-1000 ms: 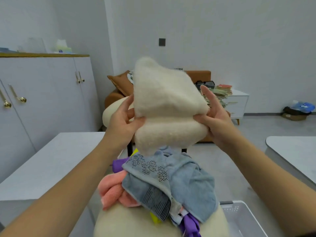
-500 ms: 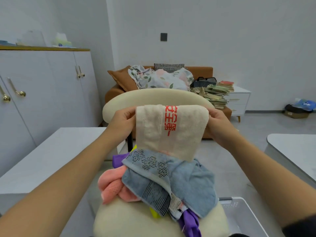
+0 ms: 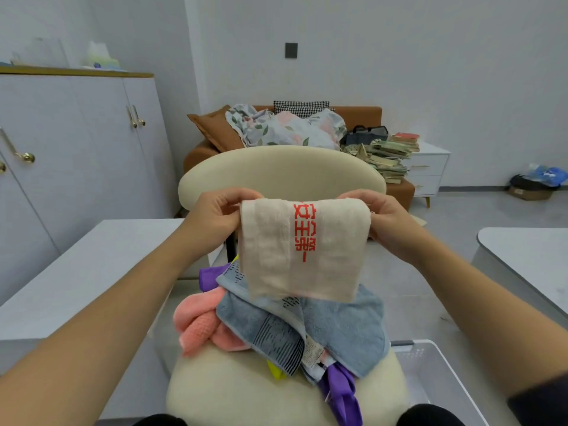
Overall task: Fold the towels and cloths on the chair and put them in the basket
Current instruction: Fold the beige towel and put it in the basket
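Observation:
A cream towel with red characters (image 3: 302,247) hangs folded in front of me, above the pile. My left hand (image 3: 215,215) pinches its top left corner and my right hand (image 3: 384,218) pinches its top right corner. Below it, on the seat of the cream chair (image 3: 233,385), lies a heap: a blue towel (image 3: 332,330) on top, a pink cloth (image 3: 199,327) at the left, purple cloth (image 3: 341,392) and a bit of yellow cloth (image 3: 275,370) sticking out. The white basket (image 3: 430,373) stands on the floor at the lower right, mostly cut off.
A white table (image 3: 92,272) runs along the left, another white table (image 3: 528,262) is at the right. Grey cabinets (image 3: 76,155) line the left wall. Behind the chair stand a brown sofa (image 3: 396,189) with bedding, stacked books (image 3: 390,155) and a white drawer unit (image 3: 430,170).
The towel was held high with its plain fluffy side toward me; both hands have lowered it and folded it over, so the side with red characters now hangs facing me.

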`<act>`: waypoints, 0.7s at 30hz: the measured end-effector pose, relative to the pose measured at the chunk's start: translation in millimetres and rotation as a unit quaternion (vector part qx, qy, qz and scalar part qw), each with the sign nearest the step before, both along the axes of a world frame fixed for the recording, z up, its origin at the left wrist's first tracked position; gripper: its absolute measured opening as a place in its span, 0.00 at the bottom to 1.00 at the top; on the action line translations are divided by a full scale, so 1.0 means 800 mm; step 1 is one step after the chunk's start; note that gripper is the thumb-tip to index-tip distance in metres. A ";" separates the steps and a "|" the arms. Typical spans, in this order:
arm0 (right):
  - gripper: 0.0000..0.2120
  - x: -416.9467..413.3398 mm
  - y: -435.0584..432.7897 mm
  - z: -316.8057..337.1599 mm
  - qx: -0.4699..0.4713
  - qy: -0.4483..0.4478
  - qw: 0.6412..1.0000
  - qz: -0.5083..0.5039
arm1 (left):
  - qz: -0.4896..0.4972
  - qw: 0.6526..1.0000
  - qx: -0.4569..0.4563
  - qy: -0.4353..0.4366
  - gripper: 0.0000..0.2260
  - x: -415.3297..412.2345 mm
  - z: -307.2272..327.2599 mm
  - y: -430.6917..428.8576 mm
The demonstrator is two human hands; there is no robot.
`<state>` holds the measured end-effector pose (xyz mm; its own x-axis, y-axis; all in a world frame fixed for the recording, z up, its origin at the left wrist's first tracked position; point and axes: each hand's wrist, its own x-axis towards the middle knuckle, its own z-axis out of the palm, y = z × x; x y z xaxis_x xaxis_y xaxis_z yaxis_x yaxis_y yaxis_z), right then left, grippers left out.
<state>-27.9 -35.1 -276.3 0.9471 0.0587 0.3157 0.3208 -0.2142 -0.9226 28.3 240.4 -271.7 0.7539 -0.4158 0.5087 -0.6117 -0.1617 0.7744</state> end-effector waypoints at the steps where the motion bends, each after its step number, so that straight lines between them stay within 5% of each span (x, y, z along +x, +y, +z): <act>1: 0.12 -0.002 0.001 0.000 -0.011 -0.003 1.000 0.004 | -0.007 1.000 -0.001 -0.005 0.15 0.000 0.000 0.001; 7: 0.15 -0.008 0.013 0.011 0.083 0.069 0.992 0.065 | -0.041 0.997 -0.049 0.046 0.15 -0.015 0.012 0.001; 9: 0.12 -0.003 0.022 0.016 0.148 0.125 0.980 0.036 | -0.039 0.980 -0.077 0.179 0.12 -0.014 0.015 -0.008; 12: 0.13 -0.007 0.037 0.008 0.145 0.232 0.962 -0.018 | -0.023 0.883 -0.075 0.463 0.10 -0.013 0.003 -0.018; 14: 0.12 -0.008 0.044 -0.012 0.174 0.343 0.923 0.007 | -0.015 0.836 -0.050 0.546 0.12 -0.018 -0.016 -0.016; 21: 0.02 -0.007 0.038 -0.060 0.161 0.460 0.873 -0.008 | -0.027 0.812 -0.002 0.584 0.10 -0.030 -0.045 -0.013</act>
